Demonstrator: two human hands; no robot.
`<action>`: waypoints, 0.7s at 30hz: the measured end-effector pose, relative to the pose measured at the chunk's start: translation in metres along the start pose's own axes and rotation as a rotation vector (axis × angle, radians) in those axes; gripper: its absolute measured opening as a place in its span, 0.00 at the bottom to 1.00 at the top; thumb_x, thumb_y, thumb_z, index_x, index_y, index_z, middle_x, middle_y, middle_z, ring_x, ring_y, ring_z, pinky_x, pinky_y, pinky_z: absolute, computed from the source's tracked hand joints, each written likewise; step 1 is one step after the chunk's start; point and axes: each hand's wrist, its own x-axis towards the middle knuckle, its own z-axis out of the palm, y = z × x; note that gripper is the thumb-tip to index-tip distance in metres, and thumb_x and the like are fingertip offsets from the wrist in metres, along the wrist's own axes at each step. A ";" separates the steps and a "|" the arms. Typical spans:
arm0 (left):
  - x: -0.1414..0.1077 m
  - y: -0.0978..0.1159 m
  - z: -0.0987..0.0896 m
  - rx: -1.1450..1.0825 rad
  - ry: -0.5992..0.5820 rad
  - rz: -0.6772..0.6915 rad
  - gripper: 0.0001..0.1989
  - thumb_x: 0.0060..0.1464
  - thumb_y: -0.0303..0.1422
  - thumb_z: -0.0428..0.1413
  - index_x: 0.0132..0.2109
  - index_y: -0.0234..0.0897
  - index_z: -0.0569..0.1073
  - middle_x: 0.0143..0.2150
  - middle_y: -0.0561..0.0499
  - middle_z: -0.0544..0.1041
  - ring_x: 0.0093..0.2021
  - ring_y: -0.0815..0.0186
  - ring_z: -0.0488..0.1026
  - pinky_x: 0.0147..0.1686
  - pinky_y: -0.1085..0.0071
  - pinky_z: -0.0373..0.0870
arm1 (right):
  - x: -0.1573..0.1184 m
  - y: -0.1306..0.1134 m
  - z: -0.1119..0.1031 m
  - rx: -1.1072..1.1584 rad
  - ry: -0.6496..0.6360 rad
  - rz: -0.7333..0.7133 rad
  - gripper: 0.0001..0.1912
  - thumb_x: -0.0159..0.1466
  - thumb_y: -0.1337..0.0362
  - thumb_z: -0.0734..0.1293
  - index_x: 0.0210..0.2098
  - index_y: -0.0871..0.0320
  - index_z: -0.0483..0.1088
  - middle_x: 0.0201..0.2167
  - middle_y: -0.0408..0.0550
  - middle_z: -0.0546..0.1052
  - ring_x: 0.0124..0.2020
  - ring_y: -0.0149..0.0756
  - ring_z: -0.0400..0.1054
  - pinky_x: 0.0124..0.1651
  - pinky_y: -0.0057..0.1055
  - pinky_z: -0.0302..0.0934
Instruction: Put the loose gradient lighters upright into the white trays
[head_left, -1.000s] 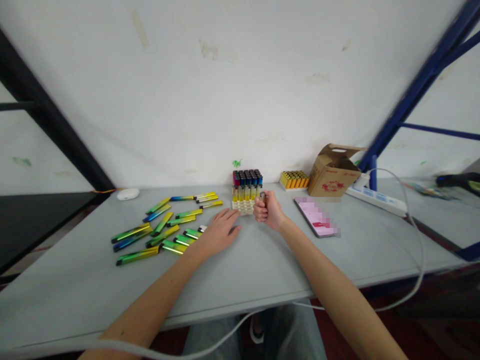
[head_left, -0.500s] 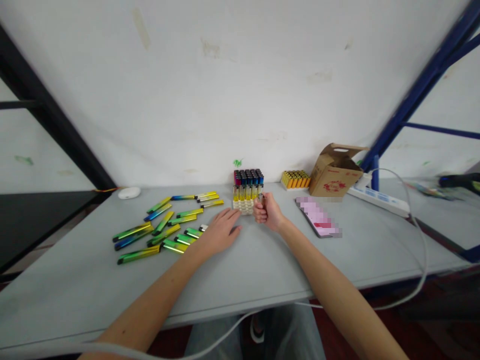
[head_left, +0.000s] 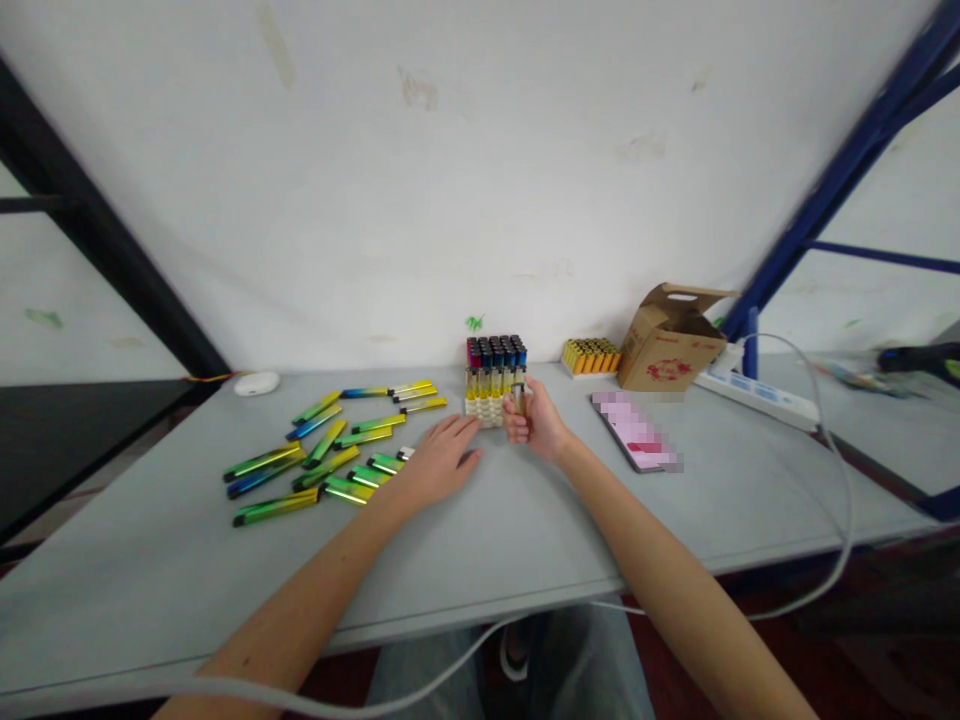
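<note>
Head view: right hand (head_left: 534,425) grip closed round small clear-yellow lighter (head_left: 519,398); left hand (head_left: 439,462) flat, empty.

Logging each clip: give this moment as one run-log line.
right hand: holds a lighter beside lighter tray | left hand: flat on table, near green-yellow sticks

A: What is sitting on the grey table (head_left: 525,530)?

B: A scatter of green-and-yellow sticks (head_left: 330,455) is lying at the left, with a small white case (head_left: 256,383) resting near the back edge.

A: And in the middle?

B: A tray of lighters (head_left: 495,380) is standing upright. To its right, a yellow pack (head_left: 591,357), a cardboard box (head_left: 670,345), a phone (head_left: 636,443) and a white power strip (head_left: 757,397) are lying.
</note>
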 end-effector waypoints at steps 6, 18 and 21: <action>-0.001 -0.002 0.002 0.009 0.014 0.003 0.23 0.62 0.36 0.48 0.62 0.33 0.65 0.62 0.40 0.69 0.63 0.52 0.63 0.63 0.52 0.60 | -0.006 -0.006 0.001 0.116 -0.043 -0.086 0.20 0.64 0.50 0.53 0.34 0.59 0.66 0.19 0.42 0.67 0.16 0.29 0.57 0.16 0.23 0.46; 0.000 0.001 -0.001 -0.012 0.004 0.006 0.23 0.61 0.35 0.48 0.62 0.35 0.65 0.62 0.41 0.69 0.63 0.54 0.63 0.63 0.53 0.60 | -0.006 -0.005 0.004 0.044 0.083 -0.111 0.12 0.58 0.65 0.62 0.42 0.57 0.66 0.22 0.38 0.70 0.15 0.25 0.54 0.18 0.23 0.46; 0.000 0.002 -0.002 -0.005 -0.008 0.001 0.23 0.62 0.35 0.48 0.62 0.34 0.64 0.62 0.40 0.68 0.63 0.54 0.63 0.63 0.53 0.59 | -0.005 -0.008 0.004 0.029 0.145 -0.138 0.08 0.58 0.64 0.62 0.38 0.57 0.65 0.22 0.38 0.70 0.14 0.24 0.50 0.16 0.22 0.41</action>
